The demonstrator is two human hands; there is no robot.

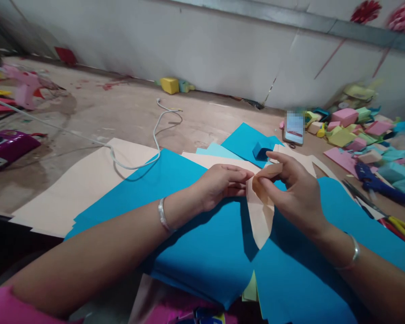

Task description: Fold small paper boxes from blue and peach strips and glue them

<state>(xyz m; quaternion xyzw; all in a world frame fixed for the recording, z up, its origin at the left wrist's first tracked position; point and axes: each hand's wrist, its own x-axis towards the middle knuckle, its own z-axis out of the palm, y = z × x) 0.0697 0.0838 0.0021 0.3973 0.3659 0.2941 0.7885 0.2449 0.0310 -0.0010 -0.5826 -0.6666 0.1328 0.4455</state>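
On the table (97, 105) sit folded boxes (344, 118); left hand (219, 186) and right hand (297, 193) pinch peach paper (260, 227), creased, not yet closed.

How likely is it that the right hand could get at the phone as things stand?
Probably yes: the phone lies beyond the right hand, with nothing tall seen between them. That hand is pinching the peach paper, though, so it would likely have to let go first.
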